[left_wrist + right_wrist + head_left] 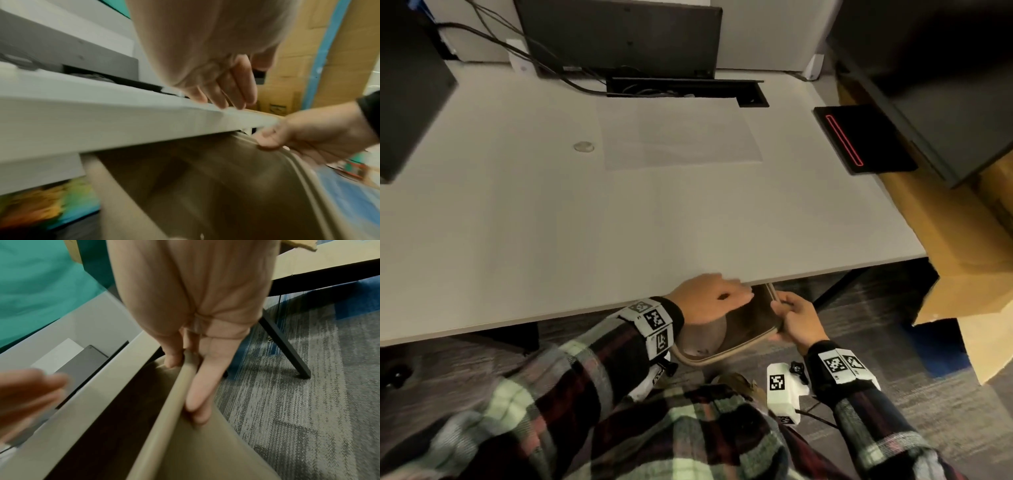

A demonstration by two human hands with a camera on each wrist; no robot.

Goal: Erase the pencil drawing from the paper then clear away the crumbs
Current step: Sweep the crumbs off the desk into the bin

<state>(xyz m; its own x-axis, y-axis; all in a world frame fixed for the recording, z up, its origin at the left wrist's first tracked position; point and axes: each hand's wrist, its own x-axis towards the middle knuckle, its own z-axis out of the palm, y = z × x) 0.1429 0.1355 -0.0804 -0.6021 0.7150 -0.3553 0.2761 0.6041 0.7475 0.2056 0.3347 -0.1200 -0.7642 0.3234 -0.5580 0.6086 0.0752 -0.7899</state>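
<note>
Tan bin [726, 339] under desk [619, 219] edge; paper [678, 137] beyond; cardboard boxes [955, 253] right

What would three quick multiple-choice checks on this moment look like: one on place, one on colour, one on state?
1. Where is the bin held?
A. On top of the desk
B. Just below the desk's near edge
C. Beside the monitor

2. What colour is the line on the black device at the desk's right side?
A. Red
B. Green
C. White

3. How does the right hand meet the bin?
A. Flat on its base
B. Not touching it
C. Gripping its rim

Answers:
1 B: in the head view the bin's opening sits under the desk edge, with the left hand at the edge above it.
2 A: a red outline glows on the device.
3 C: the right wrist view shows the thumb inside the rim and the fingers outside it.
</note>
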